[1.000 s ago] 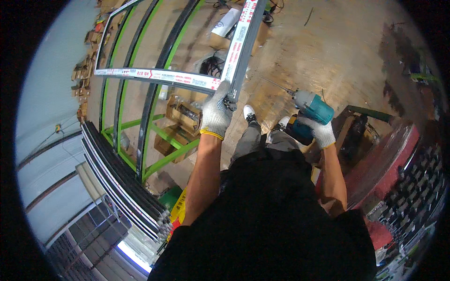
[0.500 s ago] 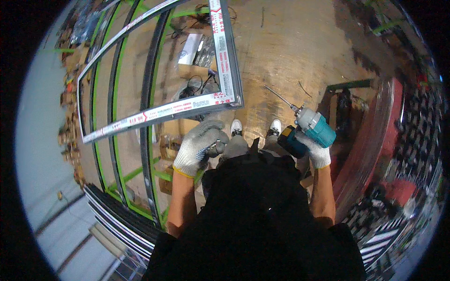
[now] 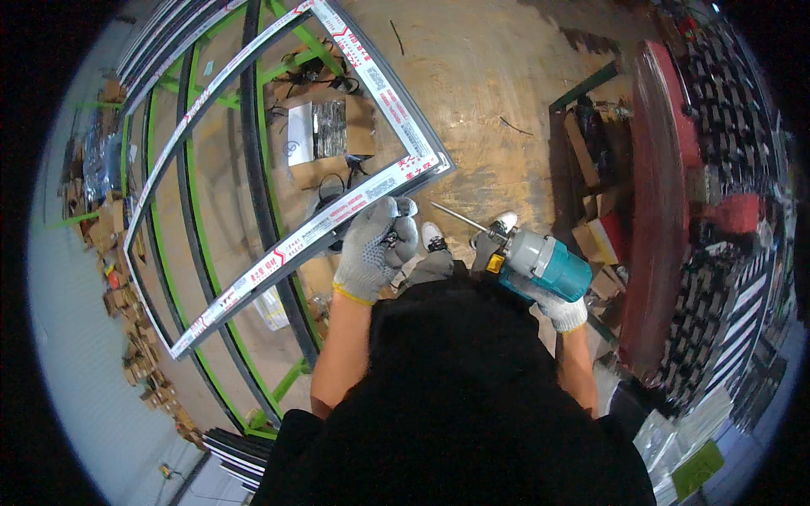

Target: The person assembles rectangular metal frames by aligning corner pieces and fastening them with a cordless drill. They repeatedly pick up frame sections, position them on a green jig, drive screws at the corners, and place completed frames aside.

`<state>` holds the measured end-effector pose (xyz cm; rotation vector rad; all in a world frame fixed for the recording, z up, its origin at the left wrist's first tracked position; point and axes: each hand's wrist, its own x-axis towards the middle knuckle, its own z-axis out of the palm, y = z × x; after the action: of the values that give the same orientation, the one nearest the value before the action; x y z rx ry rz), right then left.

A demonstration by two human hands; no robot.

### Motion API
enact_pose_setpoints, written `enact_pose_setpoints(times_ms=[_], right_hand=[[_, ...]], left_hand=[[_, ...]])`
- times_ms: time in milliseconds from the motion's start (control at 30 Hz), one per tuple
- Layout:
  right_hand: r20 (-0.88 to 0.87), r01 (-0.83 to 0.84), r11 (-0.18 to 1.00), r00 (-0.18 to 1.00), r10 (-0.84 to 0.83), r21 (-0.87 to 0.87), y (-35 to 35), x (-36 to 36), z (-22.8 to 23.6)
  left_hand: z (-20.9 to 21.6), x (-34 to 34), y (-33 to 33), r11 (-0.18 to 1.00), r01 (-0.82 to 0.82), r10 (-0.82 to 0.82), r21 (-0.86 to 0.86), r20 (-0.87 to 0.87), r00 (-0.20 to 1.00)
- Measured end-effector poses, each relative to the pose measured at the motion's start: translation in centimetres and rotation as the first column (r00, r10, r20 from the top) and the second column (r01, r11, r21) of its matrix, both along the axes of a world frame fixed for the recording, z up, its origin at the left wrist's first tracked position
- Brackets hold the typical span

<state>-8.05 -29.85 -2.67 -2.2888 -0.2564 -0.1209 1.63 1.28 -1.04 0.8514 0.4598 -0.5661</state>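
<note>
My right hand [image 3: 558, 309], in a whitish knit glove, grips a teal and grey cordless drill [image 3: 553, 266]. Its long thin bit [image 3: 458, 214] points left and away from me, toward the frame's near right corner. My left hand [image 3: 375, 255], gloved with blue dots on the palm, is by the near edge of a large rectangular metal frame [image 3: 325, 224] covered in printed white film. Its fingers are curled in; whatever they hold is too small to make out. Whether they touch the frame, I cannot tell. The frame lies tilted across a rack of black and green bars [image 3: 251, 110].
An open cardboard box [image 3: 359, 126] with metal pieces sits beyond the frame. To the right stand a long red film-wrapped stack [image 3: 656, 211], more cartons [image 3: 593, 242] and stacked dark profiles [image 3: 730, 110]. My shoes [image 3: 433, 235] are on the brown floor.
My view has turned. My left hand has risen closer to the frame's near edge. The drill has swung so its bit points more to the left, nearer the frame corner.
</note>
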Motion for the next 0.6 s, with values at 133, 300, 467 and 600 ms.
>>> enact_pose_setpoints(times_ms=[133, 300, 467, 600], right_hand=[[0.092, -0.050, 0.995, 0.994, 0.058, -0.083, 1.1, -1.3, 0.2], [0.130, -0.087, 0.995, 0.987, 0.093, -0.052, 1.9, -2.0, 0.0], [0.031, -0.089, 0.995, 0.996, 0.087, 0.048, 1.6, -2.2, 0.4], [-0.055, -0.018, 0.988, 0.998, 0.026, 0.153, 1.7, -2.4, 0.0]], left_hand=[[-1.0, 0.2, -0.7, 0.999, -0.036, 0.035, -0.002, -0.019, 0.999], [-0.4, 0.3, -0.4, 0.984, 0.147, -0.154, 0.098, 0.067, 0.986], [1.1, 0.1, 0.0, 0.888, 0.212, -0.328, 0.409, 0.240, 0.914], [1.6, 0.1, -0.7, 0.883, 0.204, -0.316, 0.423, 0.213, 0.924]])
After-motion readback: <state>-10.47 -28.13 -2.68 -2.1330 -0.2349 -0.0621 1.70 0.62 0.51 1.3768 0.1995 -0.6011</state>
